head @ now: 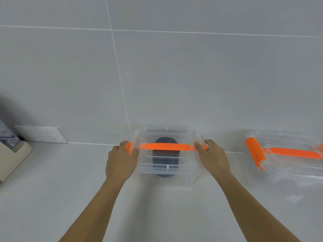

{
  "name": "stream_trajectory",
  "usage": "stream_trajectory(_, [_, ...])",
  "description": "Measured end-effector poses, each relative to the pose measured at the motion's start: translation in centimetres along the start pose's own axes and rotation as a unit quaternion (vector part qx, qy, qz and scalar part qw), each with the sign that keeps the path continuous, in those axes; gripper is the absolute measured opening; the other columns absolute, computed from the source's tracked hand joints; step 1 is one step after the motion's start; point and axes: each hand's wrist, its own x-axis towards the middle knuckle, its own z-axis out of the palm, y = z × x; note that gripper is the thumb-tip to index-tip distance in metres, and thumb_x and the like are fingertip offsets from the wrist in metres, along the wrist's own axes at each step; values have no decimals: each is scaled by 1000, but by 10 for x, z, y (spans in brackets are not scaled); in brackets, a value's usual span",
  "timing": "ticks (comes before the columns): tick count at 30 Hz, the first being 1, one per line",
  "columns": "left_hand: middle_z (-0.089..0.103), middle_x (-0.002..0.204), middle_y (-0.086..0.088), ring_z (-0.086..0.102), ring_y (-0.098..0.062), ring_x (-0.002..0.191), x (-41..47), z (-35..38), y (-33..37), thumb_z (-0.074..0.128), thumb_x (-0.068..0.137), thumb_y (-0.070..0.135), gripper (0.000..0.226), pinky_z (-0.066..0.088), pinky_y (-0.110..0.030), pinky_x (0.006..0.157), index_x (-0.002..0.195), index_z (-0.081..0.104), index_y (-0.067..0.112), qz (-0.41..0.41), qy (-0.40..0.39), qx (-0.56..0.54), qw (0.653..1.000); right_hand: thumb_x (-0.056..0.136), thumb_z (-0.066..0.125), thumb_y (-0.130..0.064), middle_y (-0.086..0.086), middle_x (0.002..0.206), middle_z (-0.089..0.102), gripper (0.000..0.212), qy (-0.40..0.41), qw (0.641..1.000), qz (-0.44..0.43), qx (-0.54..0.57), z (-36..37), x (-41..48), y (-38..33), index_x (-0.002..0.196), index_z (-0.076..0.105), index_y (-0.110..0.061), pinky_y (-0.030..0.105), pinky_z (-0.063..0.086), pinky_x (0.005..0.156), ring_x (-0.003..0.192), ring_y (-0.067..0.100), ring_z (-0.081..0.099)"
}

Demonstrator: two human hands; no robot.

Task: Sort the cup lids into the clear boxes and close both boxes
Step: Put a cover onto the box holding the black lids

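A clear box (167,169) with an orange handle (167,147) across its lid stands on the white counter against the wall. Dark cup lids (165,160) show through it as a stack inside. My left hand (120,160) presses on the orange clip at the box's left end, and my right hand (213,158) covers the clip at its right end. A second clear box (286,165) sits to the right with its lid on; its orange left clip (255,153) sticks up and out. Its right part is cut off by the frame.
A white wall socket (41,134) is low on the tiled wall at the left. A beige appliance (12,157) stands at the far left edge of the counter. The grey tiled wall rises right behind both boxes.
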Motion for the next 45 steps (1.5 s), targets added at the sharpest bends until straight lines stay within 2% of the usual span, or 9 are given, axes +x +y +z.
stream_trajectory(2, [47,136,-15,43,-34,126,-1,-3,2,48,86,59,72,39,-47,102,140,39,12,-43,17,-6,999,88,49,-53,11,125,52,62,39,999,20,18,-2,-1,4,133,46,-11,41,42,92,114,30,53])
stream_trajectory(5, [35,148,-14,39,-35,133,1,-8,9,57,81,60,92,36,-46,103,148,21,7,-171,-46,-185,967,83,57,-55,14,130,47,75,-3,993,82,89,-3,-1,7,135,40,-4,40,40,89,117,32,48])
stream_trajectory(9, [56,113,-14,52,-27,97,2,-3,6,60,83,51,66,44,-36,74,124,50,0,-222,-112,-287,925,79,64,-53,11,101,62,44,-102,952,153,246,0,-5,13,92,59,-11,41,48,79,90,27,57])
stream_trajectory(11, [57,98,-11,55,-25,88,1,-1,7,61,85,44,48,46,-33,68,110,54,4,-200,-94,-299,928,79,66,-47,8,90,60,41,-83,951,134,266,4,-4,14,96,60,-10,39,51,72,81,25,57])
stream_trajectory(14, [61,93,-8,62,-27,84,1,0,10,63,85,37,36,50,-33,65,108,52,12,-134,-48,-273,951,82,66,-38,3,83,57,40,-15,966,75,247,6,-3,12,106,53,-9,34,48,63,72,23,56])
stream_trajectory(18, [64,94,-12,65,-32,84,-3,-1,11,60,87,36,29,56,-49,79,101,54,12,-82,-13,-195,977,87,60,-38,-2,73,51,30,26,989,14,147,9,-7,11,100,51,-12,26,42,56,63,16,51])
stream_trajectory(35, [56,84,-10,47,-16,61,1,4,14,48,96,27,22,36,-24,52,87,52,7,-13,34,-41,998,96,46,-31,2,69,46,29,63,997,-52,-10,10,-1,9,79,45,-8,29,33,58,62,21,44])
stream_trajectory(40, [57,88,-11,52,-22,68,-1,4,12,45,96,34,25,41,-32,63,90,50,10,2,47,-15,999,95,45,-37,5,75,49,30,64,997,-48,-7,13,-4,7,82,44,-9,31,35,60,63,22,46])
stream_trajectory(45, [62,90,-2,57,-23,77,-7,-4,17,30,91,63,54,42,-33,70,100,55,16,-4,28,49,998,93,41,-50,5,88,57,39,24,995,-49,-79,1,-7,7,96,48,-11,30,38,66,76,24,53])
